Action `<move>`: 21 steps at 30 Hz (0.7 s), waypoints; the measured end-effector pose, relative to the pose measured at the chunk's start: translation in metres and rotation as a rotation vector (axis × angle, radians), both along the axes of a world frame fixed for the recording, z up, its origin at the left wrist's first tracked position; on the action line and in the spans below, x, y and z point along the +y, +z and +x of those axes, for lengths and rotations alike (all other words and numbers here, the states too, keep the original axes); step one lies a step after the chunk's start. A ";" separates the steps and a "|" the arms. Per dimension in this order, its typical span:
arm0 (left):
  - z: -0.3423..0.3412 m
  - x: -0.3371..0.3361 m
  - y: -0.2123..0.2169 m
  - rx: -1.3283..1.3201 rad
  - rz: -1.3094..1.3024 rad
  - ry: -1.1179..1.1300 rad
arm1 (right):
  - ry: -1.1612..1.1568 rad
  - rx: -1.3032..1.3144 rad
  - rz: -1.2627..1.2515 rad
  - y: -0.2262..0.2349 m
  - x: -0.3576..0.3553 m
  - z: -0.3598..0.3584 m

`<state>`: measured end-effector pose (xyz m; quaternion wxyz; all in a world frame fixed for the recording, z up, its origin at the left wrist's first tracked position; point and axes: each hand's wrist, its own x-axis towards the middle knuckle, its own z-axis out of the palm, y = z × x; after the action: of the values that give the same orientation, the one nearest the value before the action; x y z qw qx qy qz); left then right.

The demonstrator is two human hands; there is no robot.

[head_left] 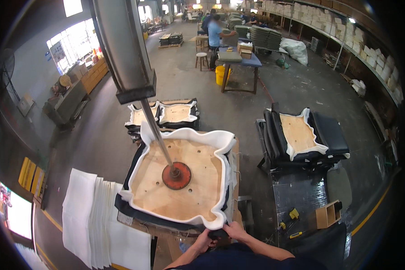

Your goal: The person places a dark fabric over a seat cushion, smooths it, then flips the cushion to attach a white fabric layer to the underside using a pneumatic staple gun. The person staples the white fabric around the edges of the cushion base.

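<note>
Gripping the black cover (218,234) at the near edge of the seat (180,180), left hand (205,239) and right hand (235,231) have fingers closed on it, side by side. Seat lies straight ahead on the tabletop (236,157), pinned by a red press disc (176,175) (rod above). White sheets (94,216) lie left.
</note>
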<state>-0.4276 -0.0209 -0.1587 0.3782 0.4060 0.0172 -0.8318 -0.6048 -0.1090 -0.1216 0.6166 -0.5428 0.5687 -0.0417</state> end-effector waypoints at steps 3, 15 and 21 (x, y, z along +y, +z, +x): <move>-0.008 0.000 -0.002 -0.215 0.029 0.039 | 0.008 -0.009 -0.036 -0.001 0.001 -0.001; -0.023 0.005 -0.002 -1.026 -0.368 -0.164 | 0.143 0.030 0.011 -0.032 -0.019 -0.008; -0.020 0.006 0.012 -1.014 -0.320 -0.027 | 0.090 -0.073 -0.082 0.016 -0.004 -0.009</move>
<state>-0.4479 -0.0153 -0.1466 0.3853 0.6946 -0.3000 -0.5282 -0.6135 -0.1127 -0.1056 0.6155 -0.5907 0.5187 -0.0568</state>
